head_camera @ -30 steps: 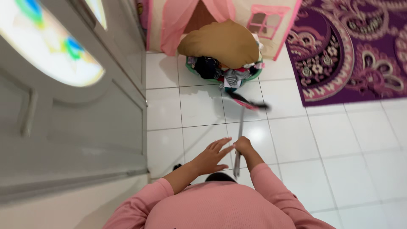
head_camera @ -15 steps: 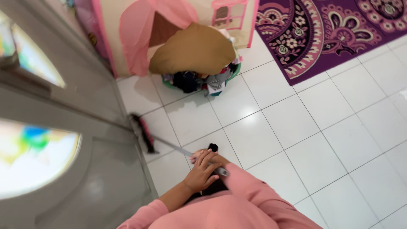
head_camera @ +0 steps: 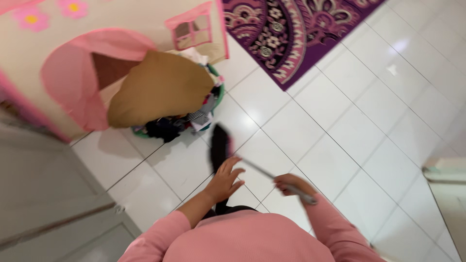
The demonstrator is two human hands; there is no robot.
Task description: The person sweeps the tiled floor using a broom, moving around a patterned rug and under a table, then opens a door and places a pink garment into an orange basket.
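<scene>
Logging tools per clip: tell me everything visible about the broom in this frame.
The broom has a thin grey, metal-looking handle and a dark bristle head with a pink edge, blurred by motion. It lies at a low slant over the white tiled floor, head pointing toward the laundry basket; whether the bristles touch the tiles is unclear. The right hand grips the handle's near end; the left hand, fingers spread, hovers beside the shaft.

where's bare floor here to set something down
Bare white tiles stretch from the purple rug to the right hand. It is crowded by the laundry basket and pink play tent, where the broom head and left hand are.
</scene>
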